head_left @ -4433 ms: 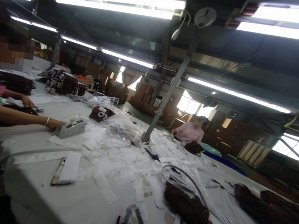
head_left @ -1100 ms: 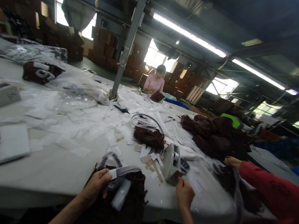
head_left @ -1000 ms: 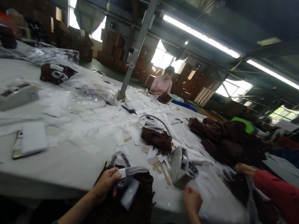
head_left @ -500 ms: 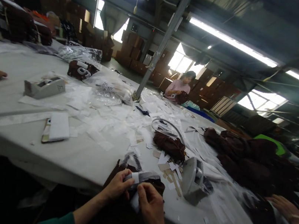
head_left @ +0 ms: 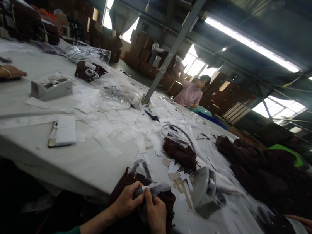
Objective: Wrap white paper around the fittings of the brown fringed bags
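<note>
A dark brown bag (head_left: pixel 121 184) with fringe along its side rests at the table's near edge. One of its handles, a wrapped strap (head_left: pixel 161 188) under pale translucent film, lies between my hands. My left hand (head_left: pixel 127 199) pinches the strap from the left. Thumb and fingers of my right hand (head_left: pixel 156 210) close on it from the right, so the two hands nearly meet. A second wrapped handle (head_left: pixel 140 165) stands up behind them. Part of the bag's front is hidden by my hands.
A grey tape dispenser (head_left: pixel 206 191) stands to the right, beside card scraps (head_left: pixel 179 177) and a brown fringed bag (head_left: pixel 179 154). Leftward lie a phone with white paper on it (head_left: pixel 64 131) and another dispenser (head_left: pixel 51 89). Co-workers' hands (head_left: pixel 10 71) show at both sides. A post (head_left: pixel 163 69) rises mid-table.
My hands have come closer together on the strap, the right thumb now pressing it. Across the table a person has raised an arm. The co-worker's hand at left has come further into view.
</note>
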Tool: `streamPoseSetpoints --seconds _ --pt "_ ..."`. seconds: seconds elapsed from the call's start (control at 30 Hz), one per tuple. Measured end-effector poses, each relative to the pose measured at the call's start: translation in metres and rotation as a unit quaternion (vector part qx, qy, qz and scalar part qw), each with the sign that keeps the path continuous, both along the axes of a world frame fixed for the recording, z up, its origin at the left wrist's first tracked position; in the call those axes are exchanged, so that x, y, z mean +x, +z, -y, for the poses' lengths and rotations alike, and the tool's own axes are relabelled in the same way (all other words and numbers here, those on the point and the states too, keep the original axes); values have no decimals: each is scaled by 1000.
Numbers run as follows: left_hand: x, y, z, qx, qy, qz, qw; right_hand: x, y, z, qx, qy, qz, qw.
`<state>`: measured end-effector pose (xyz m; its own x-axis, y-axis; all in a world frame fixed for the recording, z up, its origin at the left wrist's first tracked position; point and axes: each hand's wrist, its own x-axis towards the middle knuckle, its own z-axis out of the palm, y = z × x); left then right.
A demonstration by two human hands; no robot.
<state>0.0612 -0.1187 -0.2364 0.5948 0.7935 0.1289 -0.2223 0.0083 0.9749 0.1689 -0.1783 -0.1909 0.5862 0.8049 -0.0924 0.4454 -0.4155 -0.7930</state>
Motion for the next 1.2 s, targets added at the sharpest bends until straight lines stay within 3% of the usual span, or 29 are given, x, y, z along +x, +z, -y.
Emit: streamPoseSetpoints --seconds 0.17,0.33,0.47,0.6,0.77,0.87,0.97,1.07,1.13,1.2 --pt "-4 4 0 19 23 -2 1000 4 -2 -1 3 5 -17 1000" --pt "-6 8 -8 -126 -70 56 988 -2 -8 1 39 1 -61 997" --pt "2 13 -16 -194 6 75 978 -11 -10 -1 98 22 -175 979" --pt "11 34 -23 -212 10 86 973 -14 6 -1 180 54 -309 932" --pt "17 72 -23 -212 -32 89 973 -10 32 -4 240 22 -396 886" --pt "22 81 -21 -217 -15 71 974 -8 30 -5 256 -16 -375 891" --pt "26 82 -21 -206 0 51 977 -4 19 -8 246 -41 -320 914" --pt "31 83 -21 -179 12 41 983 4 12 -14 220 -64 -146 962" --pt "36 85 -23 -157 16 35 987 12 12 -20 210 -82 -40 973" --pt "43 87 -27 -142 22 27 989 19 14 -26 209 -88 2 974"
